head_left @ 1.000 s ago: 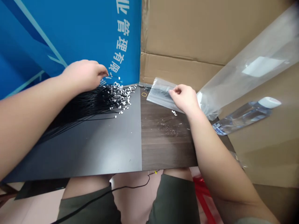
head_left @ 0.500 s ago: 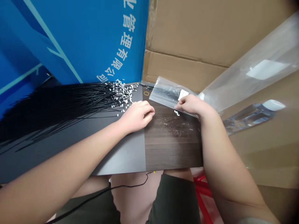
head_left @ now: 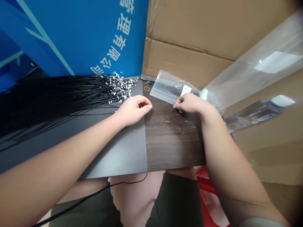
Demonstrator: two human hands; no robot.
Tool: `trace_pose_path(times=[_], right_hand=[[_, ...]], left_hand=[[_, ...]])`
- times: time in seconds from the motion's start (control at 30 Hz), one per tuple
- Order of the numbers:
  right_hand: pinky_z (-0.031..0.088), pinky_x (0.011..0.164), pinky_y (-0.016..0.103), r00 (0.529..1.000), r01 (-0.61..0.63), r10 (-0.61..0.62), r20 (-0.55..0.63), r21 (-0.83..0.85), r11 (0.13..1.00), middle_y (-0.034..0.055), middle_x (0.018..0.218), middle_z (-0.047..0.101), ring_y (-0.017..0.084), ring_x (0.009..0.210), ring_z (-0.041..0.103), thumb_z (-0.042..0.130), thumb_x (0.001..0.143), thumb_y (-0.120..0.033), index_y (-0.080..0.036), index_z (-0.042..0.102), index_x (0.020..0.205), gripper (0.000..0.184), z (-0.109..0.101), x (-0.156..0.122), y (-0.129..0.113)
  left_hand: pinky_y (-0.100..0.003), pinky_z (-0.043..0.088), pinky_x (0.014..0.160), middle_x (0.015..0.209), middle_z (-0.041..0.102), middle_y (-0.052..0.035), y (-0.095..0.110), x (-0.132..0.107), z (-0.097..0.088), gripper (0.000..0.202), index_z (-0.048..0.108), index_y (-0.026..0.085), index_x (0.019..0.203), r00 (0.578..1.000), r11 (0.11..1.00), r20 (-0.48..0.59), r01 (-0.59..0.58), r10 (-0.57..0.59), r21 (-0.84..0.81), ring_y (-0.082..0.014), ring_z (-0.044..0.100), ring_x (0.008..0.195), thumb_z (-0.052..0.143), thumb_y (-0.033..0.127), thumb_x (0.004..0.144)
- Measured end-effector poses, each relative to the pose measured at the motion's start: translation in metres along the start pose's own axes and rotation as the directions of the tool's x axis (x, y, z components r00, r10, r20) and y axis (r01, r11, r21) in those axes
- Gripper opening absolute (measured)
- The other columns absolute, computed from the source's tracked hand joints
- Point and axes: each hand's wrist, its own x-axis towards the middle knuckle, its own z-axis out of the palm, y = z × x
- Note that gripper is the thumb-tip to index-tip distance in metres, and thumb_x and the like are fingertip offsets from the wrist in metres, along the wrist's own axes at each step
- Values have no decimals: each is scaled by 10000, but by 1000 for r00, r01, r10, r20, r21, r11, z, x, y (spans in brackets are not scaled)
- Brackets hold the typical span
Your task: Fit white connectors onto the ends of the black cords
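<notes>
My left hand (head_left: 133, 108) is closed in a pinch above the table, its thumb and forefinger tips together; whatever they may hold is too small to make out. Beside it on the left lies a thick bundle of thin black wires (head_left: 61, 94) with small white connectors (head_left: 121, 86) at their ends. My right hand (head_left: 190, 103) is also pinched, low over the wood-grain table part, in front of a clear plastic bag (head_left: 163, 86) with a white label. Small white pieces (head_left: 180, 111) lie just under its fingers, partly hidden. I cannot see what the right fingertips hold.
Tiny scraps (head_left: 177, 126) are scattered on the wood-grain surface. A yellow ring (head_left: 146, 89) lies near the bag. Cardboard (head_left: 184, 25) and a blue panel (head_left: 82, 31) stand behind. At right are a long clear plastic sleeve (head_left: 246, 66) and a water bottle (head_left: 258, 115).
My left thumb and forefinger have come together. My right hand has shifted slightly left and now covers more of the small white pieces. The camera view has moved a little.
</notes>
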Motion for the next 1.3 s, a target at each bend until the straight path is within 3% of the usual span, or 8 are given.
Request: trace_pose_path(times=[0.27, 0.47, 0.6, 0.67, 0.73, 0.83, 1.0, 1.3], right_hand=[[413, 626, 313, 966, 255, -251, -59, 347, 903, 6, 744, 668, 145, 649, 518, 724, 944, -306, -202, 732, 836, 151, 15, -21, -36], [271, 510, 259, 917, 121, -394, 68, 892, 435, -48, 601, 485, 86, 550, 379, 930, 753, -507, -194, 639, 722, 429, 39, -31, -67], [270, 491, 239, 913, -35, -388, 123, 973, 226, -36, 687, 529, 69, 562, 373, 991, 675, -473, -180, 645, 755, 460, 47, -28, -76], [289, 486, 258, 958, 12, -277, 76, 953, 303, -16, 709, 574, 85, 549, 405, 924, 771, -431, -185, 670, 792, 354, 45, -16, -77], [349, 519, 291, 983, 178, -141, -121, 822, 540, 13, 729, 638, 120, 566, 476, 818, 883, -367, -189, 713, 836, 212, 39, 6, -81], [499, 778, 358, 855, 376, -251, -454, 208, 903, 84, 910, 769, 213, 840, 660, 713, 951, -239, -179, 795, 900, 114, 28, 50, -91], [509, 993, 480, 814, 306, -484, -321, -472, 827, 222, 1237, 770, 390, 1192, 681, 559, 1032, -215, -97, 839, 1128, 319, 25, 106, -110], [500, 1017, 500, 798, 239, -472, -374, -523, 818, 245, 1240, 740, 402, 1202, 663, 453, 1071, -234, -48, 787, 1205, 404, 43, 119, -107]], left_hand=[[-303, 519, 733, 924, 759, -44, -4, 1, 3, 238, 771, 178, 1082, 999, 995, -9, 33, -34, -96, -161, 648, 777, 730, 352, 925], [-262, 572, 640, 828, 753, -43, 1, 1, 4, 303, 748, 143, 989, 1000, 878, 2, 4, -3, -479, -137, 686, 693, 838, 416, 893], [-255, 607, 664, 787, 746, -34, -5, 5, 3, 237, 714, 134, 938, 996, 767, -71, -4, -53, -642, -131, 718, 687, 860, 315, 892], [-238, 602, 626, 787, 723, -14, -9, 7, 4, 170, 668, 142, 910, 989, 739, -80, 40, -126, -672, -117, 716, 659, 814, 227, 928], [-223, 595, 593, 794, 702, -2, -11, 9, 7, 144, 624, 146, 880, 979, 748, -77, 93, -188, -657, -99, 703, 629, 727, 147, 981], [-224, 599, 582, 842, 715, -13, -9, 9, 10, 180, 581, 145, 866, 980, 759, -28, 134, -197, -637, -87, 704, 613, 609, 80, 1032], [-258, 635, 623, 904, 756, -32, -8, 8, 12, 155, 553, 146, 916, 984, 678, 61, 161, -169, -718, -112, 757, 654, 575, 61, 1045], [-235, 600, 585, 875, 741, -16, -12, 9, 13, 159, 548, 151, 916, 986, 674, 46, 146, -163, -724, -85, 707, 582, 566, 79, 1057]])
